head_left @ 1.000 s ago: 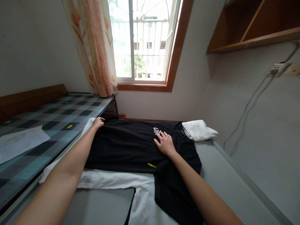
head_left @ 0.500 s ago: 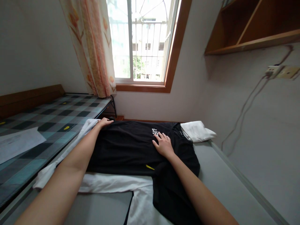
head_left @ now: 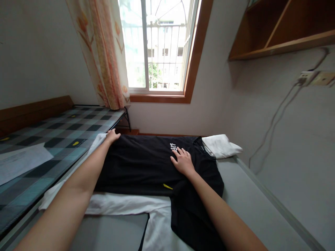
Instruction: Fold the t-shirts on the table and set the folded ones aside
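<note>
A black T-shirt point(head_left: 138, 164) with white lettering and a small yellow mark lies spread over a white garment point(head_left: 125, 205) on a grey surface. The white garment shows along the near side, at the left and past the neckline at the right. My right hand point(head_left: 182, 160) rests flat on the shirt's chest, over part of the lettering, its fingers spread. At the far left corner of the shirt, my left hand point(head_left: 113, 136) is closed on the black fabric's edge; its fingertips are partly hidden.
To the left is a bed with a checked cover point(head_left: 89, 122) and a paper sheet point(head_left: 24, 160). Beyond are a curtain point(head_left: 110, 55) and a window point(head_left: 164, 52). A wooden shelf point(head_left: 277, 45) hangs at the upper right, above a socket point(head_left: 306, 77) with cables.
My left hand has moved slightly left, and the black shirt's far left corner has shifted with it. My right hand stays in place on the shirt.
</note>
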The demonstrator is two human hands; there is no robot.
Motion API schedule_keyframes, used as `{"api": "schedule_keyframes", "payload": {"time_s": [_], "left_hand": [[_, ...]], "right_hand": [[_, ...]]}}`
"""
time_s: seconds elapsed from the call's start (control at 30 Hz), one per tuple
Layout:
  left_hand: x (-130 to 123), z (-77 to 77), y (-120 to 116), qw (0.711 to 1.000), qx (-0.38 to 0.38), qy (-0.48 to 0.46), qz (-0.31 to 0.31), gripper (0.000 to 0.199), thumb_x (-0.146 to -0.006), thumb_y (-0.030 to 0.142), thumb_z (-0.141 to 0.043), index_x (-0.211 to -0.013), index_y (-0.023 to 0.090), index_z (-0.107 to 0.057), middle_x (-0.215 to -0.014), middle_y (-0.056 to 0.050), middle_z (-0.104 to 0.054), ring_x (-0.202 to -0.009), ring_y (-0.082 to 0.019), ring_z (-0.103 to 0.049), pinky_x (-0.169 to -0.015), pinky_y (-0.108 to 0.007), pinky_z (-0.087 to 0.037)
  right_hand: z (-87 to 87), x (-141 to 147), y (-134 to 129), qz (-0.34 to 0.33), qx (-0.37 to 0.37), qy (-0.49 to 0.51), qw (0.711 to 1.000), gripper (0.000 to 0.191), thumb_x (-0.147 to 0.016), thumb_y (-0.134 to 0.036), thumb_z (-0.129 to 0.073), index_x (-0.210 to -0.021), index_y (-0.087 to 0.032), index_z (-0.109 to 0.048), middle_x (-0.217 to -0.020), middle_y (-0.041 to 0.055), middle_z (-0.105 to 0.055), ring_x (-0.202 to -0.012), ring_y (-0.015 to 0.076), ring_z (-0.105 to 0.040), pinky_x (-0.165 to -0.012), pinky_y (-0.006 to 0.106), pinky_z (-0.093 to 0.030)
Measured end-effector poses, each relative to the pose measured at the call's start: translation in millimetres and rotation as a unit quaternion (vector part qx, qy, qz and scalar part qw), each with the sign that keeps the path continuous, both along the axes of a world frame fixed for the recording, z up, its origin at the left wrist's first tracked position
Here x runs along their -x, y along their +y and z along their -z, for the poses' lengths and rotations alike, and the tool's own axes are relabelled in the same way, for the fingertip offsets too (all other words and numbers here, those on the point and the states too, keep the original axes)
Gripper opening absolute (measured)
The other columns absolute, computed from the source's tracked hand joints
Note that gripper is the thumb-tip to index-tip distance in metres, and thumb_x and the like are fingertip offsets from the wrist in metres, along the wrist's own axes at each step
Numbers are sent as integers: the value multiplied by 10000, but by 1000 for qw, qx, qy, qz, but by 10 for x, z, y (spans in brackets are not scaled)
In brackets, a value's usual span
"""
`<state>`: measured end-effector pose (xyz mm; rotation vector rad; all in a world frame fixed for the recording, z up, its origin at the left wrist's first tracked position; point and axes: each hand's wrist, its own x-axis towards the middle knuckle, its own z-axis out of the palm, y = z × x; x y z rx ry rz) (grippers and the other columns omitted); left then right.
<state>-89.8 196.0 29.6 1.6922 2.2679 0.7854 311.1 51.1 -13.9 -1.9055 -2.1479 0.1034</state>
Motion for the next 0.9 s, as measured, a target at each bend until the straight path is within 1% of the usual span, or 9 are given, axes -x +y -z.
{"api": "schedule_keyframes", "payload": {"time_s": [0.07, 0.13, 0.3, 0.4, 0.5, 0.6, 0.7, 0.8, 0.9], "left_hand": [[-32, 43, -67, 999, 9, 47, -26, 466, -842, 421, -632, -1235, 181, -564, -1273, -170, -577, -1192, -360, -541, -973, -464, -425], [-54, 95, -150, 993, 32, 108, -26, 405, -897, 418, -544, -1234, 197, -578, -1352, -183, -525, -1221, -370, -514, -976, -486, -421], [85, 249, -384, 964, 36, 262, 17, 425, -958, 393, -376, -1237, 156, -592, -1316, -209, -542, -1212, -381, -500, -986, -506, -401], [237, 275, -480, 961, 33, 274, 20, 446, -956, 329, -349, -1291, 124, -562, -1299, -219, -552, -1189, -356, -516, -980, -455, -408], [249, 214, -548, 956, 52, 288, 15, 464, -935, 232, -328, -1324, 105, -546, -1299, -231, -548, -1195, -360, -513, -971, -453, -405], [26, 133, -657, 953, 6, 301, 26, 501, -920, 205, -340, -1392, 135, -492, -1392, -197, -505, -1245, -358, -482, -1017, -479, -366], [-363, 133, -866, 957, -45, 259, 120, 519, -946, 332, -380, -1440, 187, -444, -1500, -124, -436, -1333, -299, -428, -1088, -422, -328], [-746, 249, -1160, 951, -41, 205, 229, 553, -972, 456, -349, -1458, 206, -436, -1532, -88, -416, -1414, -240, -353, -1135, -372, -290], [-976, 398, -1419, 937, -17, 205, 284, 585, -966, 548, -343, -1488, 290, -405, -1582, -40, -338, -1476, -254, -239, -1179, -442, -199]], "right_hand": [[0, 1, -2, 0, -2, 0, 1000, 524, -960, -462, -421, -1418, -232, -532, -1546, 92, -401, -1427, 293, -308, -1149, 441, -201], [0, 1, -4, 0, -6, 1, 1000, 525, -960, -463, -421, -1417, -231, -534, -1543, 89, -406, -1425, 295, -313, -1149, 439, -204], [-4, -1, -4, -2, 2, -4, 1000, 532, -961, -473, -413, -1425, -239, -525, -1557, 86, -384, -1435, 298, -298, -1152, 443, -202], [-16, -1, -9, -4, 6, -8, 1000, 544, -966, -477, -397, -1440, -234, -507, -1569, 90, -363, -1442, 298, -286, -1155, 442, -194], [-32, 5, -19, -4, 12, -14, 1000, 552, -972, -480, -378, -1459, -239, -481, -1577, 87, -346, -1449, 285, -274, -1159, 434, -183], [-42, 15, -24, -3, 23, -25, 999, 567, -977, -490, -359, -1486, -253, -438, -1595, 81, -310, -1464, 277, -243, -1164, 438, -166], [-38, 23, -19, -3, 29, -38, 999, 587, -981, -509, -330, -1511, -263, -392, -1610, 77, -273, -1476, 281, -212, -1173, 454, -140], [-30, 26, -8, -3, 42, -47, 998, 603, -985, -520, -305, -1530, -268, -349, -1622, 69, -237, -1485, 284, -185, -1181, 461, -117], [-26, 28, -3, -4, 53, -56, 997, 609, -989, -520, -288, -1542, -267, -318, -1629, 71, -213, -1490, 284, -164, -1182, 462, -116]]}}
